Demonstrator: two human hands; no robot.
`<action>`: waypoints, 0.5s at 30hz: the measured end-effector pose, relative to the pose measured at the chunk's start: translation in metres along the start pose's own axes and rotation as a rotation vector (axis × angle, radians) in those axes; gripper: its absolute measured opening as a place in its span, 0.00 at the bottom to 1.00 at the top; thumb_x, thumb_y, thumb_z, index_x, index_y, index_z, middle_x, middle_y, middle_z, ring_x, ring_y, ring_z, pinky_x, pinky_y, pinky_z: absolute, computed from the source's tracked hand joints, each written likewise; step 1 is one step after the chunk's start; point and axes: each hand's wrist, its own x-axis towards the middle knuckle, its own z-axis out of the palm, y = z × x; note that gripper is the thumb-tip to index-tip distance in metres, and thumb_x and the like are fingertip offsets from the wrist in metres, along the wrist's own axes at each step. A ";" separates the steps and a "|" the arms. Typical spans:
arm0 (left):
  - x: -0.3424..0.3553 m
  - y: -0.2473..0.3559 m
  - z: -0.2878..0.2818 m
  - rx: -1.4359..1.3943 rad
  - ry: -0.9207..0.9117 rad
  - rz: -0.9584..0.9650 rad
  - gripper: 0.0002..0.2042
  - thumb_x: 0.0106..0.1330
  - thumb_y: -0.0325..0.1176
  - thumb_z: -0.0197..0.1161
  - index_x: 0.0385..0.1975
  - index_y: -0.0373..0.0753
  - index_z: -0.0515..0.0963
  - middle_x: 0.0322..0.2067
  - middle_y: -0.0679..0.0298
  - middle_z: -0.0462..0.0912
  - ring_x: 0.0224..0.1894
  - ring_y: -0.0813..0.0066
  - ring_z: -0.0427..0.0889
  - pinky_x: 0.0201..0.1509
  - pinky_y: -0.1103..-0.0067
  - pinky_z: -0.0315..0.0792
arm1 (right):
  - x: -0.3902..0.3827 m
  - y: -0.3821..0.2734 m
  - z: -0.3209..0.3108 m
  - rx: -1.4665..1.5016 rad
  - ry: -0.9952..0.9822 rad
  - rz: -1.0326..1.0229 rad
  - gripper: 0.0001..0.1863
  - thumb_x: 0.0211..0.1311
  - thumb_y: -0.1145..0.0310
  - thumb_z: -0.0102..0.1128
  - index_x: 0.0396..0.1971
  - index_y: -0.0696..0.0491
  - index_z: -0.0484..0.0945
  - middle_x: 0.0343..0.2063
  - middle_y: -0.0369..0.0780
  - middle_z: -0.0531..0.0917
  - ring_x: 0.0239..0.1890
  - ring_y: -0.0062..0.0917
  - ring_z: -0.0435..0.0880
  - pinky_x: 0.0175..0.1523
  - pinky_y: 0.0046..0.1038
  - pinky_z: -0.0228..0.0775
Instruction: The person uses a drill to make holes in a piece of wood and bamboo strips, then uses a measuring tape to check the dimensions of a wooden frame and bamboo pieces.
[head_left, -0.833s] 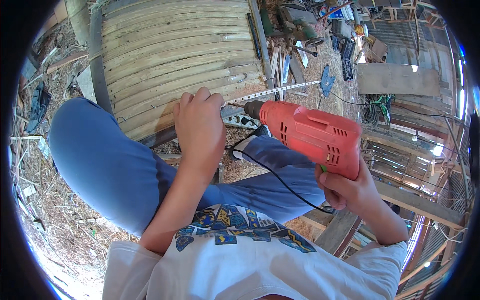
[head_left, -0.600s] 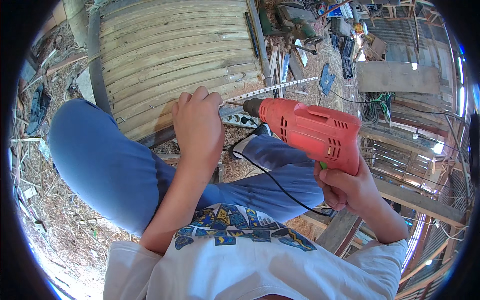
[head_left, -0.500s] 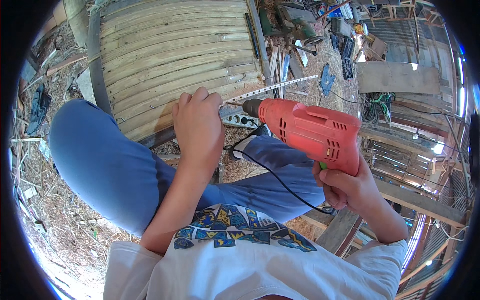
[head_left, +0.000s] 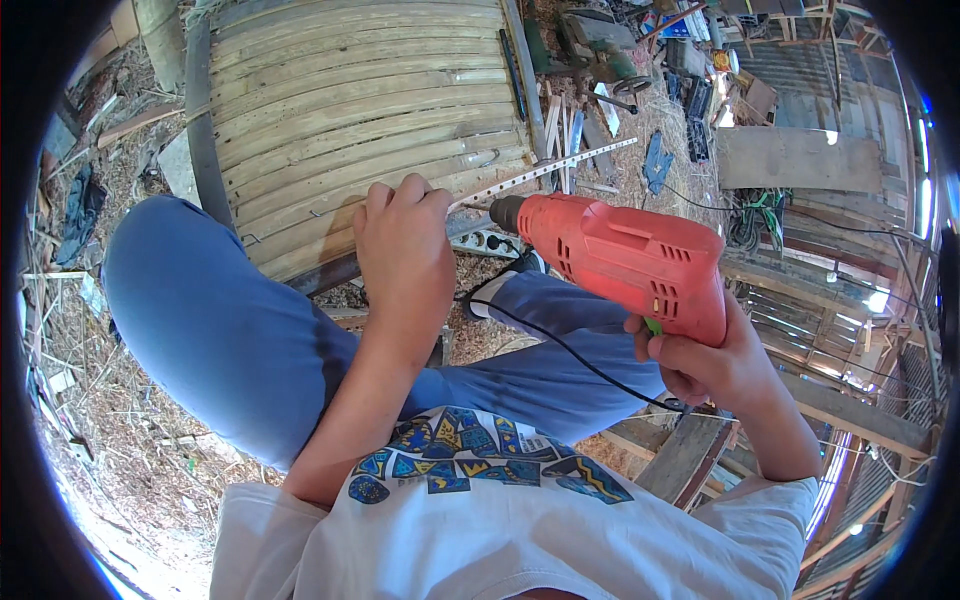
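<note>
My right hand (head_left: 705, 360) grips the handle of a red corded drill (head_left: 620, 262) by its green trigger, the black chuck pointing left. A thin bit (head_left: 471, 206) reaches from the chuck to the white perforated strip (head_left: 540, 169) just beside my left hand (head_left: 400, 245). My left hand's curled fingers hold the near end of this strip over the edge of a slatted bamboo platform (head_left: 360, 110); the fingertips are partly hidden. The strip angles up to the right, past the platform's edge. A white power strip (head_left: 472, 243) with black plugs lies beneath the chuck.
My bent legs (head_left: 230, 330) and a black cable (head_left: 560, 350) lie below the drill. Scrap wood (head_left: 560, 140), tools and a blue cloth (head_left: 657, 160) litter the straw-strewn ground at the upper right. Coiled cords (head_left: 750, 220), planks and corrugated metal (head_left: 820, 100) are at the right.
The drill and my right hand have shifted slightly to the right, and my left hand has moved slightly right with them. The strip's far end has dipped a little higher in the picture.
</note>
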 end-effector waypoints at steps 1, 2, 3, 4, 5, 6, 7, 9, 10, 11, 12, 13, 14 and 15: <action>0.000 0.000 -0.001 0.001 -0.001 0.000 0.10 0.54 0.20 0.63 0.34 0.39 0.86 0.39 0.61 0.81 0.47 0.53 0.76 0.52 0.59 0.69 | -0.001 0.000 0.002 0.000 -0.001 0.001 0.14 0.64 0.76 0.69 0.48 0.60 0.81 0.29 0.37 0.85 0.15 0.15 0.73 0.17 0.22 0.59; 0.000 0.001 -0.002 0.013 -0.007 0.003 0.10 0.54 0.20 0.62 0.34 0.39 0.86 0.39 0.61 0.81 0.46 0.53 0.76 0.52 0.60 0.69 | -0.001 0.000 0.004 -0.011 0.017 -0.001 0.14 0.63 0.77 0.69 0.48 0.60 0.81 0.29 0.37 0.85 0.15 0.15 0.73 0.17 0.22 0.59; 0.001 0.001 -0.003 0.026 -0.013 0.006 0.10 0.54 0.19 0.62 0.34 0.39 0.85 0.39 0.61 0.81 0.46 0.53 0.76 0.52 0.60 0.69 | -0.002 0.000 0.006 -0.023 0.035 -0.002 0.13 0.63 0.77 0.68 0.47 0.60 0.81 0.28 0.37 0.85 0.15 0.15 0.74 0.17 0.22 0.59; 0.001 0.001 -0.003 0.025 -0.013 0.007 0.10 0.54 0.19 0.62 0.34 0.39 0.85 0.39 0.61 0.81 0.46 0.53 0.76 0.52 0.60 0.69 | -0.002 0.000 0.006 -0.022 0.036 -0.003 0.13 0.63 0.77 0.68 0.47 0.60 0.81 0.28 0.37 0.85 0.15 0.15 0.74 0.17 0.22 0.59; 0.001 0.001 -0.003 0.022 -0.014 0.008 0.10 0.54 0.19 0.62 0.34 0.38 0.85 0.39 0.61 0.81 0.46 0.54 0.76 0.52 0.60 0.69 | -0.002 -0.001 0.006 -0.012 0.034 0.008 0.13 0.63 0.77 0.68 0.47 0.60 0.81 0.28 0.37 0.84 0.14 0.15 0.74 0.17 0.22 0.59; 0.001 0.001 -0.003 0.020 -0.015 0.009 0.10 0.53 0.19 0.62 0.34 0.38 0.85 0.39 0.61 0.81 0.46 0.54 0.76 0.52 0.60 0.69 | -0.002 -0.001 0.006 -0.001 0.033 0.019 0.13 0.62 0.77 0.68 0.46 0.60 0.81 0.27 0.37 0.84 0.14 0.15 0.74 0.17 0.22 0.59; 0.001 0.001 -0.003 0.018 -0.015 0.011 0.10 0.53 0.19 0.62 0.34 0.38 0.85 0.39 0.61 0.81 0.46 0.54 0.76 0.52 0.60 0.69 | -0.002 -0.002 0.006 0.000 0.035 0.019 0.13 0.62 0.77 0.68 0.46 0.60 0.81 0.27 0.37 0.84 0.14 0.15 0.74 0.17 0.22 0.59; 0.001 0.001 -0.001 0.026 -0.012 0.013 0.10 0.53 0.19 0.62 0.34 0.38 0.85 0.39 0.61 0.81 0.46 0.54 0.76 0.52 0.60 0.69 | -0.003 -0.003 0.007 0.016 0.040 0.032 0.13 0.62 0.76 0.68 0.46 0.60 0.80 0.26 0.36 0.82 0.14 0.16 0.74 0.16 0.23 0.58; 0.001 0.001 0.000 0.027 -0.011 0.014 0.10 0.53 0.19 0.62 0.34 0.38 0.85 0.39 0.61 0.81 0.46 0.54 0.76 0.52 0.60 0.69 | -0.003 -0.003 0.007 0.016 0.040 0.031 0.13 0.62 0.76 0.68 0.46 0.60 0.80 0.26 0.36 0.82 0.14 0.16 0.74 0.16 0.23 0.58; 0.001 0.001 0.000 0.034 -0.007 0.020 0.10 0.54 0.19 0.62 0.34 0.38 0.85 0.39 0.61 0.81 0.45 0.54 0.76 0.52 0.60 0.69 | -0.003 -0.003 0.008 0.034 0.044 0.029 0.12 0.63 0.77 0.68 0.46 0.60 0.80 0.25 0.36 0.81 0.13 0.17 0.74 0.15 0.23 0.57; 0.001 0.001 0.000 0.040 -0.003 0.026 0.10 0.54 0.19 0.62 0.34 0.38 0.85 0.39 0.61 0.81 0.45 0.54 0.76 0.52 0.60 0.70 | -0.003 -0.003 0.008 0.052 0.047 0.027 0.12 0.63 0.77 0.67 0.46 0.60 0.80 0.24 0.35 0.80 0.13 0.17 0.73 0.15 0.23 0.57; 0.001 0.001 0.000 0.041 -0.002 0.026 0.10 0.54 0.19 0.62 0.34 0.38 0.85 0.39 0.61 0.81 0.45 0.54 0.76 0.52 0.60 0.70 | -0.003 -0.002 0.008 0.052 0.047 0.027 0.12 0.63 0.77 0.67 0.46 0.60 0.80 0.24 0.35 0.80 0.13 0.17 0.73 0.15 0.23 0.57; 0.001 0.001 0.000 0.048 0.000 0.026 0.10 0.54 0.19 0.63 0.34 0.38 0.85 0.39 0.61 0.81 0.45 0.54 0.76 0.52 0.61 0.70 | -0.002 0.000 0.008 0.056 0.043 0.025 0.12 0.63 0.77 0.67 0.46 0.60 0.79 0.24 0.35 0.80 0.12 0.17 0.73 0.14 0.23 0.56; 0.001 0.001 0.000 0.055 0.002 0.025 0.10 0.54 0.19 0.63 0.34 0.38 0.85 0.39 0.62 0.81 0.45 0.54 0.76 0.52 0.61 0.70 | -0.002 0.000 0.008 0.061 0.040 0.023 0.12 0.63 0.77 0.67 0.46 0.61 0.79 0.24 0.35 0.80 0.12 0.17 0.73 0.14 0.24 0.56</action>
